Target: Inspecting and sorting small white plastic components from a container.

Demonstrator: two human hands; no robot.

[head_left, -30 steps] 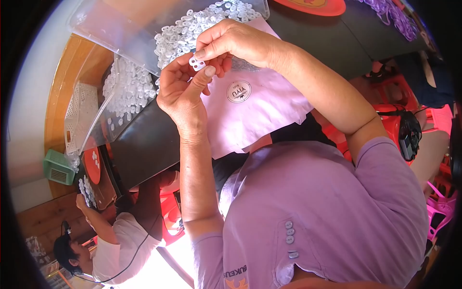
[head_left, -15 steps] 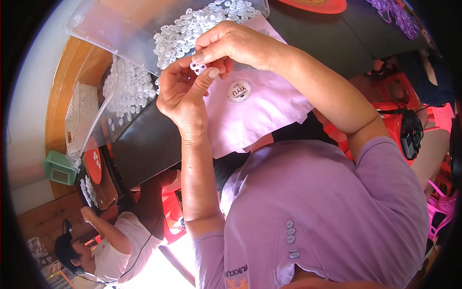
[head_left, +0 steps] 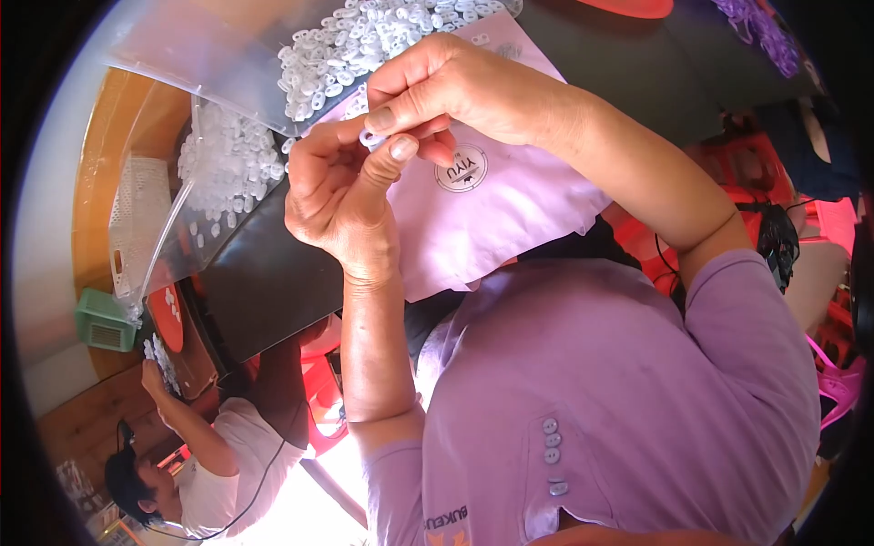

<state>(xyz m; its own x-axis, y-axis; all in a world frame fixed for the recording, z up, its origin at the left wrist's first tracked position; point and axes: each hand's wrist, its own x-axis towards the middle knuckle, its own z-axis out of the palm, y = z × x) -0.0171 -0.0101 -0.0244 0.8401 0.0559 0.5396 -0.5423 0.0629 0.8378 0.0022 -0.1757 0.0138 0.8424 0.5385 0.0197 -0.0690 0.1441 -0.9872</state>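
Note:
My left hand [head_left: 344,202] and my right hand [head_left: 466,89] meet above a pink cloth [head_left: 528,196]. Between their fingertips is a small white plastic piece [head_left: 368,138] with a hole, mostly covered by the fingers. The left thumb and forefinger pinch it from below, while the right thumb and forefinger press on it from above. Just beyond the hands lies a heap of small white oval pieces with holes [head_left: 350,50], partly hidden by my right hand.
A clear plastic bin [head_left: 182,55] is at the far left, near another pile of white pieces [head_left: 232,159]. A green basket [head_left: 105,320] stands at the left. A co-worker [head_left: 214,464] sits at lower left. Purple cord [head_left: 760,36] lies at the far right.
Less of the white piece shows now, as the fingers cover more of it; earlier several holes were visible. Both hands stay together. The surroundings have shifted slightly in view.

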